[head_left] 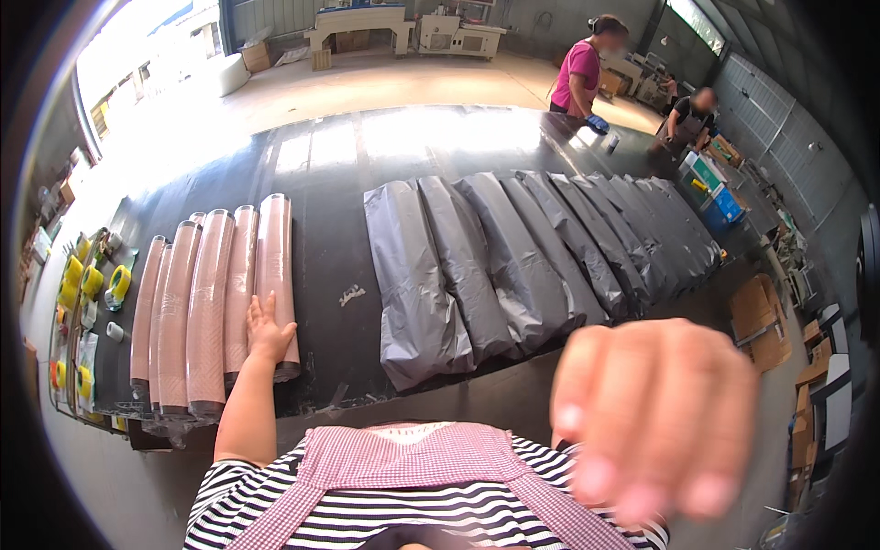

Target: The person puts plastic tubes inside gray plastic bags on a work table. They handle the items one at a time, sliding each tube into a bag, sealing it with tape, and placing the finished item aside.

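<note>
Head view: the person's left hand [268,332] lies flat on the near end of a pink roll [275,275], fingers spread and resting on it, its grip open and closed on nothing. That roll is the rightmost of a row of pink rolls [206,307] laid side by side on the long black worktop [330,229]; each is a long tube with a faint patterned wrap and a dark end cap at the near edge, and the tubes touch one another along their length. The right hand [655,417] is raised close to the camera, blurred, fingers curled downward; whether its grip has hold of anything cannot be told. To the right of the rolls, apart from them by a strip of bare worktop, lies a row of grey plastic bags [522,261], long and filled, overlapping like tiles toward the far right; what they contain is not visible. At the left end of the worktop, rolls of yellow tape [92,284] sit in a cluttered tray area. A blue crate [724,206] stands near the far right end, contents unclear. Two other people stand at the far side, one in a pink top [579,69]. Cardboard boxes [765,316] lie on the floor at right.
</note>
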Demonstrator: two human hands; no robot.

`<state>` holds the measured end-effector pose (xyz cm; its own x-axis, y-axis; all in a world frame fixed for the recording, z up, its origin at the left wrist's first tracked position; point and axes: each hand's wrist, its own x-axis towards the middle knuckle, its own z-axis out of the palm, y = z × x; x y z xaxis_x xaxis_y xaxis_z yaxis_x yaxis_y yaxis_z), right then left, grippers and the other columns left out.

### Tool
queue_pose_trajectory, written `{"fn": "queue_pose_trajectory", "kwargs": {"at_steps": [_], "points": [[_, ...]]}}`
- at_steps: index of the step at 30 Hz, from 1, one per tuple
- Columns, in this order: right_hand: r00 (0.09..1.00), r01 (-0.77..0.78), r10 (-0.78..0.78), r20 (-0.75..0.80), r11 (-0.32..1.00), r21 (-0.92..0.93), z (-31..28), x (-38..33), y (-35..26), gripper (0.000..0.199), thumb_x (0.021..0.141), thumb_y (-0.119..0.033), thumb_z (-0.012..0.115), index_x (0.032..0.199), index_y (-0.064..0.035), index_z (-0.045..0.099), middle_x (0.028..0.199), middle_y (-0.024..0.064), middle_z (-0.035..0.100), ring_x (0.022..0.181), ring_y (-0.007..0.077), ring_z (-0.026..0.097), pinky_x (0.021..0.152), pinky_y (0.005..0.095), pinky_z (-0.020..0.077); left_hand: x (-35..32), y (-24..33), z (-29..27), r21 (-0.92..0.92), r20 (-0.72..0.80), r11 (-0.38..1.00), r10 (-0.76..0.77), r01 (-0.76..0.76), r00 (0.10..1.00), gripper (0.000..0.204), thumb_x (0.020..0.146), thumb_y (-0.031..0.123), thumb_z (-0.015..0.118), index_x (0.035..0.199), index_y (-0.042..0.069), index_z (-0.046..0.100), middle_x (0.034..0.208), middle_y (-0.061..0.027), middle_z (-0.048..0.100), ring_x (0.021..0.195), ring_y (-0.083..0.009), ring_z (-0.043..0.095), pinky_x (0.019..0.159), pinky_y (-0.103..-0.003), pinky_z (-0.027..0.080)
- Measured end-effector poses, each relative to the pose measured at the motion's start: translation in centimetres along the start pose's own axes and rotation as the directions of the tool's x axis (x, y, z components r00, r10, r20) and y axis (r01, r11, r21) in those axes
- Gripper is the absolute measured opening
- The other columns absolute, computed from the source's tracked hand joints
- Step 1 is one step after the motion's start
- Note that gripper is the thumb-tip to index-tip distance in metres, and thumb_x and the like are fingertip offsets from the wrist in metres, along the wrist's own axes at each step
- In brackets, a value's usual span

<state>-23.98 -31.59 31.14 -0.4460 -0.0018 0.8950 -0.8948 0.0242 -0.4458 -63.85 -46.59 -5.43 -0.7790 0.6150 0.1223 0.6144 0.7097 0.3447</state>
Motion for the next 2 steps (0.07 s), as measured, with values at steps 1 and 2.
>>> {"fn": "queue_pose_trajectory", "kwargs": {"at_steps": [1,2], "points": [[0.994,0.028,-0.028,-0.103,1.000,0.005,1.9,0.9,-2.1,0.006,0.089,-0.006,0.061,0.086,-0.0039,0.065,0.088,0.0146,0.066,0.086,0.0326,0.066,0.080,0.0425,0.0499,0.4,1.5,0.1,0.001,0.014,1.000,0.020,-0.020,1.000,0.089,0.079,0.028,0.075,0.154,0.019,0.027,0.158,-0.0256,0.019,0.144,-0.0434,0.021,0.118,-0.046,0.023],[0.993,0.036,-0.032,-0.111,0.999,0.036,4.2,-1.5,-2.6,0.006,0.089,-0.006,0.061,0.086,-0.0039,0.065,0.088,0.0146,0.066,0.086,0.0326,0.066,0.080,0.0425,0.0499,-0.1,0.6,-0.2,0.023,0.021,1.000,-0.015,0.015,1.000,0.089,0.080,0.028,0.075,0.154,0.019,0.027,0.158,-0.0257,0.018,0.144,-0.0436,0.021,0.118,-0.046,0.023]]}}
